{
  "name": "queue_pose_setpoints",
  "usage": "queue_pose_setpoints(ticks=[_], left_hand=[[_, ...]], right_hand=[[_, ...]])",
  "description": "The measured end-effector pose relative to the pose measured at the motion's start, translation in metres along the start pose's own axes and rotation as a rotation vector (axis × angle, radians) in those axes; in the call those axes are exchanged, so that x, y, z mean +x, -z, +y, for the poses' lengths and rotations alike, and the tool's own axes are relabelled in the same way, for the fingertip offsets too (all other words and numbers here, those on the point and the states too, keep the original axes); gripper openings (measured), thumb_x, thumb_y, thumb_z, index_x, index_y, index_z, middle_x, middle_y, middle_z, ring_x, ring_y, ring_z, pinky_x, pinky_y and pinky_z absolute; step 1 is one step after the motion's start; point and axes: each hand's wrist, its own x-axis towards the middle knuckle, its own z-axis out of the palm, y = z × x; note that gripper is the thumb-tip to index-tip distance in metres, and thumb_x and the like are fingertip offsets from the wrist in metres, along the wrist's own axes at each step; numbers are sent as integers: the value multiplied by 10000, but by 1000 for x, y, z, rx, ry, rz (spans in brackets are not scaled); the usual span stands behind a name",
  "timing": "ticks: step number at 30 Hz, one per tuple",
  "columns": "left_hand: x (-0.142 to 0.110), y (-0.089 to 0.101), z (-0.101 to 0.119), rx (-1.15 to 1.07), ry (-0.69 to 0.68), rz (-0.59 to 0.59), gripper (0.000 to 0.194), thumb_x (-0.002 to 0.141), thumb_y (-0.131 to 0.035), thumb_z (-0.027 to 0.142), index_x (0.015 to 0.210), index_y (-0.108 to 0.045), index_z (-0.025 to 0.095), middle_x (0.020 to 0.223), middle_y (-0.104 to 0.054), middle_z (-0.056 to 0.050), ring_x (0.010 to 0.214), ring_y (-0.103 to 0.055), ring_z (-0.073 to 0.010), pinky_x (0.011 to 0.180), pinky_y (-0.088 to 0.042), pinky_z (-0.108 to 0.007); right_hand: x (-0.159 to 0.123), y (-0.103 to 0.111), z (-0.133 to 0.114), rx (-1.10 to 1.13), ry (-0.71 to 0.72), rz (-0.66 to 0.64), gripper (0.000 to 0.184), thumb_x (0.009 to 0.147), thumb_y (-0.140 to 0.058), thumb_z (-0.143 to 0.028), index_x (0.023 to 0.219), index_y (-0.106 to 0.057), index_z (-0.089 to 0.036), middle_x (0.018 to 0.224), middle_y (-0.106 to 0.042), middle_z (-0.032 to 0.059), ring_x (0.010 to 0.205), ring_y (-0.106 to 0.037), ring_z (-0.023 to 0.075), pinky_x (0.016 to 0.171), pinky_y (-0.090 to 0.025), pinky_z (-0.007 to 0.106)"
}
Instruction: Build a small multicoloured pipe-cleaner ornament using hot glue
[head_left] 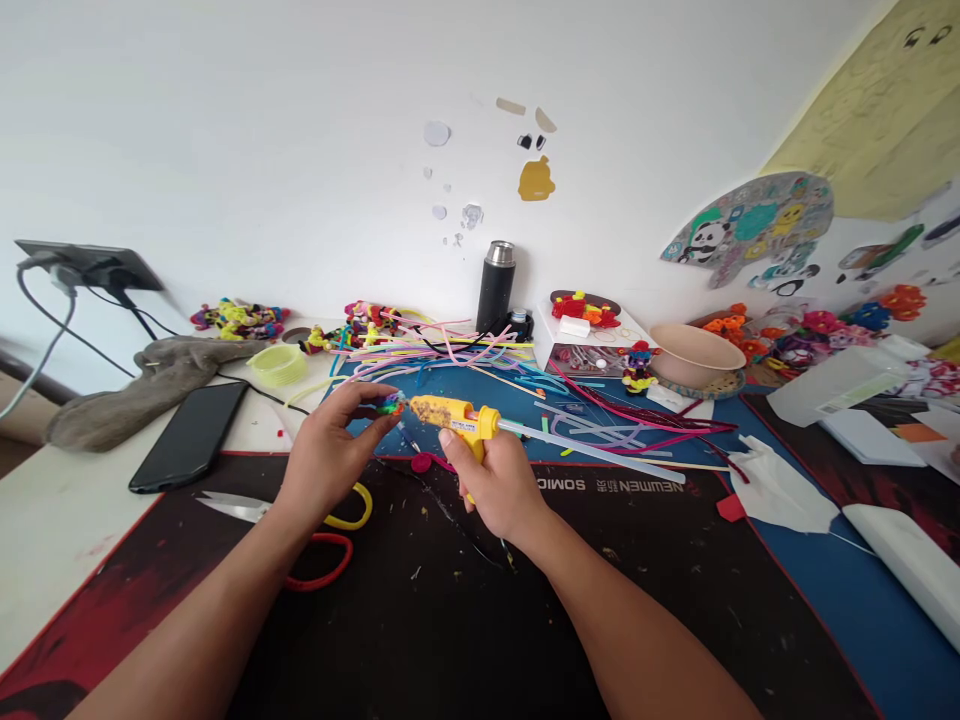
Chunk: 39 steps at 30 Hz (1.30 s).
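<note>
My right hand (499,475) is wrapped round the handle of a yellow glue gun (450,415), its nozzle pointing left. A long translucent glue stick (585,447) sticks out of the gun's back end. Between the fingertips of my left hand (330,440) is a small multicoloured pipe-cleaner piece (391,404), partly hidden by the fingers. The nozzle tip is right beside this piece; whether they touch I cannot tell. Scissors (341,560) with red and yellow handles lie under my left forearm on the black desk mat (450,620).
Many loose pipe cleaners (442,350) lie behind my hands. A black thermos (496,290) stands against the wall, and a beige bowl (697,355) is at right. On the left are a phone (191,437) and a yellow-green plastic coil (276,366). Small pipe-cleaner dolls (240,318) lie farther back.
</note>
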Motion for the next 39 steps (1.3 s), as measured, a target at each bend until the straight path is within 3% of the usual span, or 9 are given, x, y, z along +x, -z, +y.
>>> queue_pose_setpoints(ticks=[15, 24, 35, 39], left_hand=[[-1, 0, 3, 1, 1, -6, 307, 881, -784, 485, 1104, -768, 275, 1128, -796, -54, 919, -776, -259, 874, -653, -412], [-1, 0, 2, -24, -1, -1, 294, 890, -782, 474, 1100, -764, 269, 1128, -798, -54, 926, -776, -259, 867, -649, -410], [1, 1, -1, -29, 44, 22, 410, 873, -794, 587, 1131, -760, 270, 1164, -817, -73, 970, -782, -289, 888, -651, -435], [1, 2, -2, -47, 55, 23, 420, 859, -809, 574, 1140, -762, 266, 1173, -817, -75, 972, -779, -286, 910, -646, -442]], right_hand=[[0, 1, 0, 15, -33, 7, 579, 1053, -538, -669, 666, -518, -239, 476, -524, -27, 428, -544, 135, 512, -417, 257], [-1, 1, -1, -4, 0, 6, 543, 1048, -536, -645, 683, -501, -245, 475, -509, -29, 442, -527, 142, 501, -378, 268], [-4, 0, -3, -18, -18, -10, 508, 1043, -564, -633, 739, -627, -231, 486, -533, -11, 538, -628, 192, 534, -419, 271], [-3, 1, -4, -11, -1, -14, 486, 1043, -552, -622, 755, -604, -234, 479, -524, -21, 507, -595, 178, 526, -409, 270]])
